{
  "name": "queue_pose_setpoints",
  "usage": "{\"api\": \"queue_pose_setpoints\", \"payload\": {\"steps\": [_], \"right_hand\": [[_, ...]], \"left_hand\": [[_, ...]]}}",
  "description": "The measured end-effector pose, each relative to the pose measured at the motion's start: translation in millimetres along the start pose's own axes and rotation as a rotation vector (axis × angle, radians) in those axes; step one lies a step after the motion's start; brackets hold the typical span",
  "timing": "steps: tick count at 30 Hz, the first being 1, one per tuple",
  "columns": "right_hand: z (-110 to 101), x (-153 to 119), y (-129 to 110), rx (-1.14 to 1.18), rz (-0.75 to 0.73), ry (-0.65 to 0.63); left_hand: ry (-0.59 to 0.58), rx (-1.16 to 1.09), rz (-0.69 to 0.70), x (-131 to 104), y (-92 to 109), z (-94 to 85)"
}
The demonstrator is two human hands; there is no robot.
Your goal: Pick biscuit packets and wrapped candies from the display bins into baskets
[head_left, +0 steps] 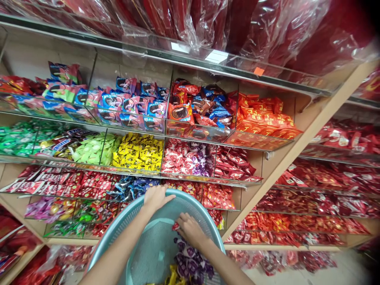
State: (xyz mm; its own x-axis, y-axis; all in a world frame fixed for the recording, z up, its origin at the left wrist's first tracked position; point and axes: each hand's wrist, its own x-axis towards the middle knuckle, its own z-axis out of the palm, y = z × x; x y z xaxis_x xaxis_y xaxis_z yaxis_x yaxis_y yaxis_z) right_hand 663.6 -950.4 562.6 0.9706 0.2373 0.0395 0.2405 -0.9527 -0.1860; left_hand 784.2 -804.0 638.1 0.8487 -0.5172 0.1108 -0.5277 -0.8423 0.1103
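Note:
My left hand (156,198) grips the far rim of a large teal plastic basket (194,200), its thumb lying along the edge. Inside the basket is my right hand (192,230), fingers curled. A bit of red wrapper (175,226) shows at its fingertips; the rest of what it holds is hidden. Beneath that hand lies a heap of purple-wrapped candies (190,259). Yellow-wrapped candies (172,276) rest lower in the basket, partly cut off by the frame's bottom edge.
Divided shelves rise beyond the basket. They hold yellow candies (139,152), pink and purple candies (187,158), blue cookie packets (130,103) and orange packets (264,114). A slanting wooden side panel (297,138) separates them from more red packets (311,174) at right.

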Motion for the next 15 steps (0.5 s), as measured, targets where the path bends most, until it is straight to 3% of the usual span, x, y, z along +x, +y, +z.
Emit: {"api": "queue_pose_setpoints", "payload": {"steps": [4,11,15], "right_hand": [[-25,3,-11,-0.036,-0.041,0.075],[-152,54,-21,0.036,-0.186,0.533],[-198,100,-8,-0.099,-0.164,0.574]], "left_hand": [[0.003,-0.010,0.011,0,-1,0.5],[0.024,-0.006,-0.005,0,-2,4.1],[0.034,-0.008,0.012,0,-3,5.6]]}}
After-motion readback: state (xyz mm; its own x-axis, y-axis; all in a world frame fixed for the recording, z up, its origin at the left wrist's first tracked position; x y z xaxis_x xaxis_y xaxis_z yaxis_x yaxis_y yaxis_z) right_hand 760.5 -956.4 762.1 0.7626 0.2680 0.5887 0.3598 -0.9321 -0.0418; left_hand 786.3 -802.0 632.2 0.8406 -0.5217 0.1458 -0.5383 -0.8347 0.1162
